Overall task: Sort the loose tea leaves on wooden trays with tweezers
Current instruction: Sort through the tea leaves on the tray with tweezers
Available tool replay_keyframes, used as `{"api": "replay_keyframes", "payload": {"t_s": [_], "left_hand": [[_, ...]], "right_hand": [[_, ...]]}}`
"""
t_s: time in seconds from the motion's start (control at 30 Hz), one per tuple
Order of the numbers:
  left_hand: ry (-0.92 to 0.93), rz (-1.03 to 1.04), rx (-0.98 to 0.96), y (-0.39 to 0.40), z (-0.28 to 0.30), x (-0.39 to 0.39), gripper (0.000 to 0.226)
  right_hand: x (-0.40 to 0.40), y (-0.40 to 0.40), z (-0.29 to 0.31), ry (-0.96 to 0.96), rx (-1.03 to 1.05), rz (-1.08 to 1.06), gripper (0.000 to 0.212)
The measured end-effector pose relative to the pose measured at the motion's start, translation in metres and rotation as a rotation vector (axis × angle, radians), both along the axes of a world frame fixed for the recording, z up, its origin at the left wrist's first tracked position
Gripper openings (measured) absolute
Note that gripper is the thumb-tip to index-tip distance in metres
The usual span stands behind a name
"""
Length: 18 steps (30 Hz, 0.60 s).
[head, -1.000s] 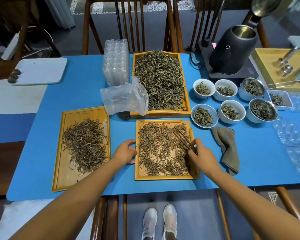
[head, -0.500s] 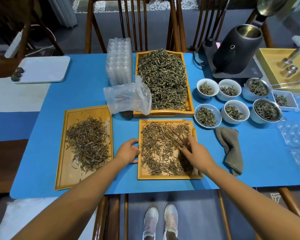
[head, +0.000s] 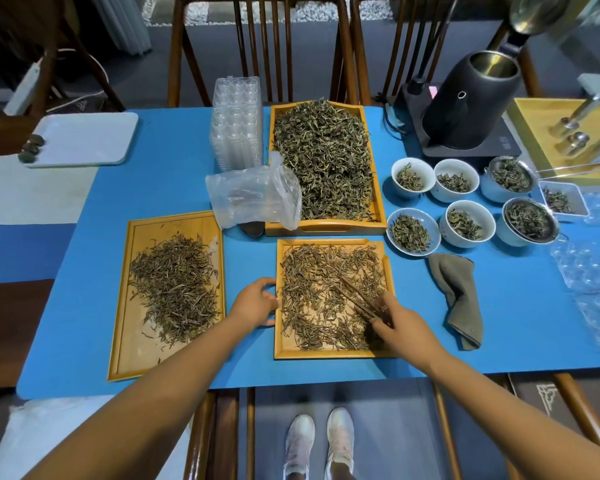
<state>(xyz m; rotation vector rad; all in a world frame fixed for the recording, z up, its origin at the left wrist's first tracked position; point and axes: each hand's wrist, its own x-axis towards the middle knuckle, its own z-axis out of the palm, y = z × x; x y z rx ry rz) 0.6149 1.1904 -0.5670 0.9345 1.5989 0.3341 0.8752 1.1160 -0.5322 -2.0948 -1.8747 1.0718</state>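
1. A shallow wooden tray at left holds a spread heap of thin tea leaves on the blue table mat.
2. My left hand grips the left rim of the middle tray, fingers curled over its edge.
3. Loose leaves cover that tray.
4. My right hand pinches wooden tweezers, tips down among the leaves.
5. Behind, a deeper tray is piled with greener leaves.
6. A grey cloth and white cups of tea lie at right.
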Motion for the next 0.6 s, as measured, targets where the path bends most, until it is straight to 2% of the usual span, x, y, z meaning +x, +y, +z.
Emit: {"api": "replay_keyframes", "payload": {"t_s": [0.23, 0.6], "left_hand": [[0.003, -0.006, 0.001, 0.000, 0.001, 0.001, 0.052], [0.006, 0.005, -0.004, 0.000, 0.000, 0.001, 0.052]], "right_hand": [[0.011, -0.029, 0.000, 0.011, -0.054, 0.006, 0.016], [-0.002, -0.027, -0.003, 0.024, -0.040, 0.008, 0.016]]}}
